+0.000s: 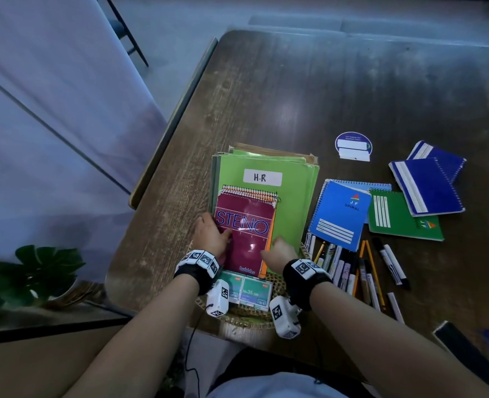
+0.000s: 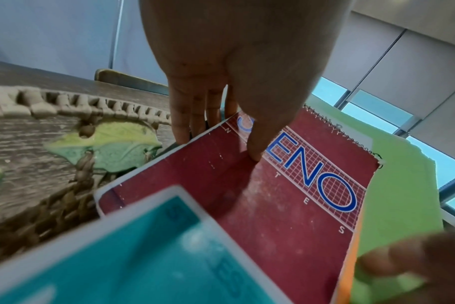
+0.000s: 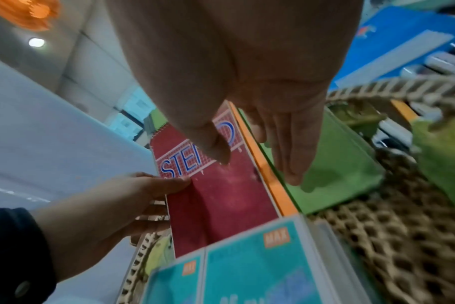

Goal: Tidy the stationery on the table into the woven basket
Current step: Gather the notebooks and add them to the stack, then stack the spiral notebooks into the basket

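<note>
Item: steno pad (image 1: 244, 234), atop green folders (image 1: 292, 193) in woven basket (image 1: 254, 313). Left hand (image 1: 210, 234) grip pinches its edge; right hand (image 1: 279, 251) apparently relaxed beside it. Step: seating pad. Next: pens (image 1: 352, 271), still on surface (image 1: 295, 96).

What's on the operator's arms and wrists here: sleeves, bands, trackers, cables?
Forearms are bare, no sleeves in view. The left hand and right hand each have a black wrist band carrying white blocks printed with black square fiducial tags. A white boxy camera module, also tagged, hangs under each wrist. A thin black cable trails down from the left module. No gloves or rings are visible.
</note>
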Demonstrator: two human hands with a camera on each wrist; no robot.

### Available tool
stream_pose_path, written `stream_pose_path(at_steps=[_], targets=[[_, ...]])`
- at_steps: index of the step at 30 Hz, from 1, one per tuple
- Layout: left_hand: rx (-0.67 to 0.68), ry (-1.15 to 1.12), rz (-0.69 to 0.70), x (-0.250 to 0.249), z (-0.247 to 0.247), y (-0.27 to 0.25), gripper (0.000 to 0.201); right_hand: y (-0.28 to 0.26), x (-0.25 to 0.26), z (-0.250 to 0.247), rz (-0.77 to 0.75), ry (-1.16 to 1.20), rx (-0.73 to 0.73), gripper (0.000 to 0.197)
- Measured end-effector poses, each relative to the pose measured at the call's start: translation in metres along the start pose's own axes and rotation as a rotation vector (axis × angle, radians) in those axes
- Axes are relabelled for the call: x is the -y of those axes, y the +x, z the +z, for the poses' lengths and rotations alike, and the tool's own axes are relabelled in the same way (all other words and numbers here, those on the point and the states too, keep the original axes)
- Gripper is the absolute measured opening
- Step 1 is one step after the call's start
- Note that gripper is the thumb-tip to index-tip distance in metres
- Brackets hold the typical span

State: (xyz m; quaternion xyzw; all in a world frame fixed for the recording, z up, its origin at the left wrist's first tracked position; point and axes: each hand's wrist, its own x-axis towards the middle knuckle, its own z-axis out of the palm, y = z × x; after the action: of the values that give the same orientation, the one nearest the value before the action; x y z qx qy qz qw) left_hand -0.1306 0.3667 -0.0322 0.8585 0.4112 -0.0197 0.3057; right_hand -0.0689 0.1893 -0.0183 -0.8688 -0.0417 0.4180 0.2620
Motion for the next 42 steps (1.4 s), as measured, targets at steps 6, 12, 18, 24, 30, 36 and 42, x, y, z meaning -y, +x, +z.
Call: stream_pose_path(at_steps=[6, 12, 18, 24, 30, 36, 42], targets=[[0.018, -0.030, -0.023, -0.004, 0.003, -0.002, 0.058, 0.006, -0.001, 0.014, -0.008, 0.021, 0.064, 0.047], [0.004, 0.007, 0.036, -0.004, 0.002, -0.005, 0.062, 0.012, -0.005, 0.009, -0.022, -0.021, 0.055, 0.038], [-0.134, 0.065, 0.290, -0.033, 0.002, -0.016, 0.045, 0.015, -0.007, -0.025, -0.091, -0.009, -0.010, 0.027], [0.139, -0.154, 0.483, -0.094, 0.026, -0.026, 0.019, 0.026, -0.023, -0.080, -0.082, 0.126, -0.201, 0.014], [0.385, -0.180, 0.597, -0.169, 0.069, -0.039, 0.038, 0.031, -0.064, -0.149, 0.011, 0.138, -0.362, 0.013], [0.491, -0.097, 0.510, -0.225, 0.122, -0.040, 0.046, 0.051, -0.103, -0.197, 0.107, 0.012, -0.259, 0.021], [0.534, 0.077, 0.331, -0.242, 0.166, -0.010, 0.058, 0.081, -0.129, -0.222, 0.148, 0.100, -0.063, 0.026]])
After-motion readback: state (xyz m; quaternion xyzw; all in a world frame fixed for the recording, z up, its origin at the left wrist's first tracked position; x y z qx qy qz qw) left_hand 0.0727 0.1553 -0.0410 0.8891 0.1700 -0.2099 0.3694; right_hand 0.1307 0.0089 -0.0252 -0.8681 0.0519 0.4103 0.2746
